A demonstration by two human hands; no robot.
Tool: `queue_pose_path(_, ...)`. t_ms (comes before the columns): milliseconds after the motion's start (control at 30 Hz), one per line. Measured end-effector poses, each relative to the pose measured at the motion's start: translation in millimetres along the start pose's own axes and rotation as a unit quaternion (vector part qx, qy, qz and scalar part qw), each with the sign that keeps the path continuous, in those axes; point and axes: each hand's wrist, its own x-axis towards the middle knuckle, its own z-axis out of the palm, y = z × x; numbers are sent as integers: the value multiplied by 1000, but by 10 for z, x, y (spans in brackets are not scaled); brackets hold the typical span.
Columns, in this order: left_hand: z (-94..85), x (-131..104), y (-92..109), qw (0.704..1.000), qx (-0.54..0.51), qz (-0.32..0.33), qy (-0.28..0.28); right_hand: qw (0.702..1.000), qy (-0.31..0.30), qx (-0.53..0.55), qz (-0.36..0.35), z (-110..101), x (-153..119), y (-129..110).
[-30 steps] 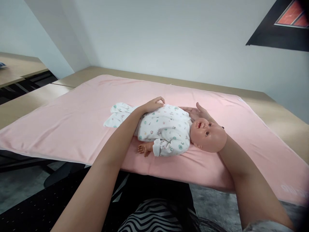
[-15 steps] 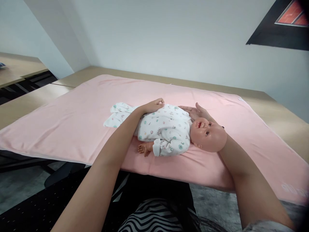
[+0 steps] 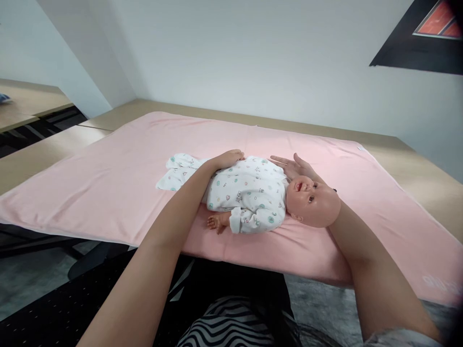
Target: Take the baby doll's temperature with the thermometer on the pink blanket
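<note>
A baby doll [image 3: 249,193] lies on its back on a pink blanket [image 3: 119,178], wearing white printed clothes, with its head to the right. My left hand [image 3: 229,158] reaches across its waist. Its fingers curl closed at the far side, where a small reddish bit, possibly the doll's far hand, shows by the fingertips. My right forearm passes beneath the doll's head [image 3: 318,205]. Beyond the far shoulder, my right hand [image 3: 292,167] is open, thumb raised and fingers stretched out. The doll's near arm rests along its side, with the doll's near hand [image 3: 217,222] on the blanket.
Under the blanket stands a light wooden table [image 3: 379,140] against a white wall [image 3: 246,58]. Another wooden table [image 3: 32,96] is at the far left. A dark-framed opening [image 3: 405,48] is at the upper right. The blanket hangs over the table's near edge.
My left hand has turned slightly down, its fingers now more closed over the doll's far side. My right fingers have spread a little. The doll lies essentially as before.
</note>
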Motion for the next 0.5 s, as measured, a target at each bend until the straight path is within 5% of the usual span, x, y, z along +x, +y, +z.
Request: queue_pose_path(500, -26, 13, -24, 998, -14, 41, -39, 999, 2, -33, 40, 166, -69, -64)
